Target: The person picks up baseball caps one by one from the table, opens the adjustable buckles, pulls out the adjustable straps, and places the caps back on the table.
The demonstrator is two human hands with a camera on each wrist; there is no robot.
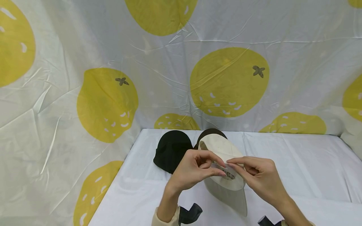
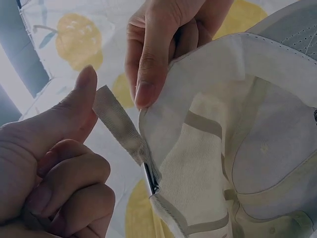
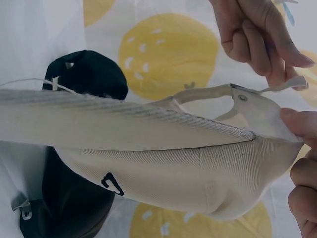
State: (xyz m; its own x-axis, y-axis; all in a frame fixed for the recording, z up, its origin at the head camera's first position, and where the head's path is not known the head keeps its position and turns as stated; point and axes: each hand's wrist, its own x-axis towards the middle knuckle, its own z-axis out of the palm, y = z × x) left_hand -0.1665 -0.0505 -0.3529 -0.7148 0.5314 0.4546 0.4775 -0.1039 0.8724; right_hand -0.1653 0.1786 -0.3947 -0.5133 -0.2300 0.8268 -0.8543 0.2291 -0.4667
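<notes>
A cream baseball cap [image 1: 223,147] with a grey brim [image 1: 230,196] hangs between both hands, lettering on its front. My right hand [image 1: 258,175] pinches the cap's rim between thumb and fingers beside the back opening. The left hand [image 1: 190,171] is at the loose end of the cap's fabric strap [image 2: 118,121]. Its thumb and index finger are spread with a gap between the tips, the other fingers bent. In the left wrist view, the strap passes through a metal buckle [image 2: 150,179] and its free end stands beside the left thumb.
A black cap [image 1: 173,150] lies on the white-covered table [image 1: 297,169] to the left. Behind the cream cap, another dark cap [image 1: 213,131] is partly hidden. Lemon-print cloth [image 1: 164,69] hangs behind the table.
</notes>
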